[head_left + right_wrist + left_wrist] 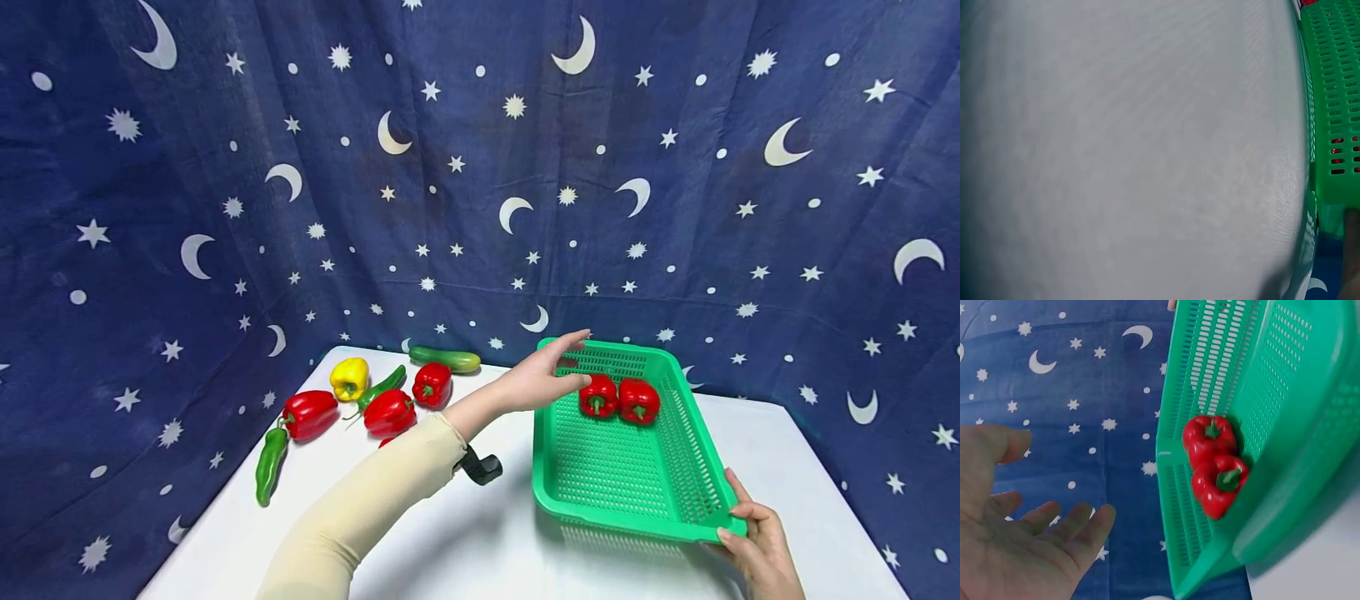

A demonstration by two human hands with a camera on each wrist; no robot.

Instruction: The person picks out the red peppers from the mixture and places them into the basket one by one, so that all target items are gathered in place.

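A green perforated plastic basket (630, 521) stands at the table's right side, its near end apparently raised, with a shadow beneath. Two red bell peppers (598, 397) (1219, 484) lie inside against its far end. My right hand (759, 542) grips the rim at the near right corner, thumb over the top. In the head view my left hand (542, 377) reaches over the basket's far left side. The left wrist view shows that hand (1029, 525) with spread fingers and an empty palm, apart from the basket. The right wrist view shows mostly white tabletop and the basket's side (1338, 112).
On the table's left lie a yellow bell pepper (349, 379), several red bell peppers (310, 415), green chili peppers (271, 465) and a cucumber (445, 359). My left sleeve (375, 500) partly hides one red item. A dark blue curtain (465, 167) with moons and stars hangs behind.
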